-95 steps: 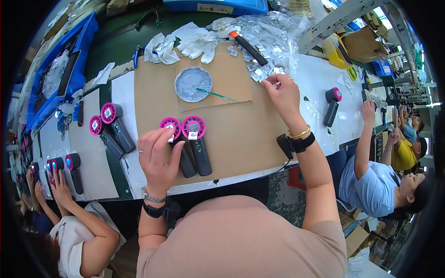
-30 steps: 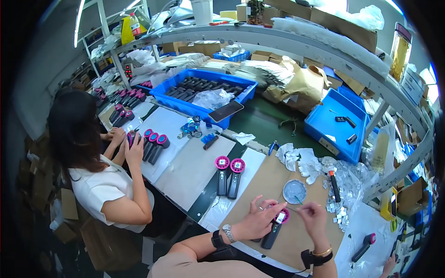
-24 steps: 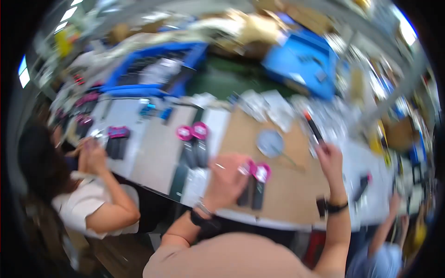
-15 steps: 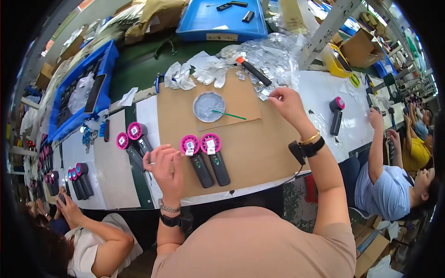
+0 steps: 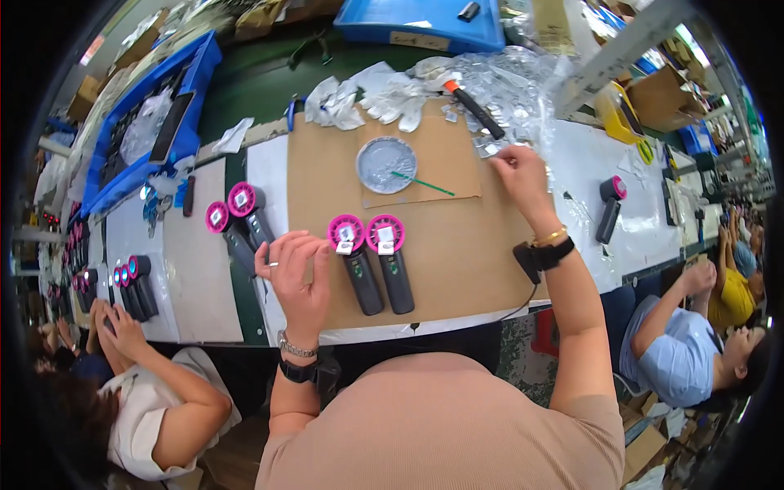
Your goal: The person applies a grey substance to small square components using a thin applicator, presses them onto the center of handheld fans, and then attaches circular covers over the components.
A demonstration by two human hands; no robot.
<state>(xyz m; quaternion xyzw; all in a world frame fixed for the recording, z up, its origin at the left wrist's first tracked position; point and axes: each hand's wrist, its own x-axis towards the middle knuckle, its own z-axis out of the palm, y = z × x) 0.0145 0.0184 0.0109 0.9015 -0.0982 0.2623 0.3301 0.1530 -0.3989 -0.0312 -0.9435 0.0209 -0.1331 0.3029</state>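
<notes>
Two handheld fans with pink round heads and dark handles, a left one point(image 5: 365, 286) and a right one point(image 5: 398, 286), lie side by side on brown cardboard. Small pale squares rest on their heads. Just left of them hovers my left hand point(image 5: 296, 278), fingers loosely curled and apart, nothing visible in it. My right hand point(image 5: 523, 173) is closed in a pinch beside small silvery squares point(image 5: 487, 149); whatever its fingertips hold is hidden. Between the hands and farther off sits a round dish point(image 5: 377, 181) of greyish paste, a thin green stick point(image 5: 433, 187) leaning across its rim.
White gloves point(image 5: 392, 102), a black tool with an orange end point(image 5: 476, 110) and clear plastic bags point(image 5: 518, 82) lie at the back. Two more fans point(image 5: 255, 224) lie left, another point(image 5: 608, 216) right. Blue trays point(image 5: 425, 37) stand behind. Co-workers sit on both sides.
The view has shifted, so the bench sits higher in the picture. My right hand stays pinched by the silvery squares; my left fingers have curled in slightly more.
</notes>
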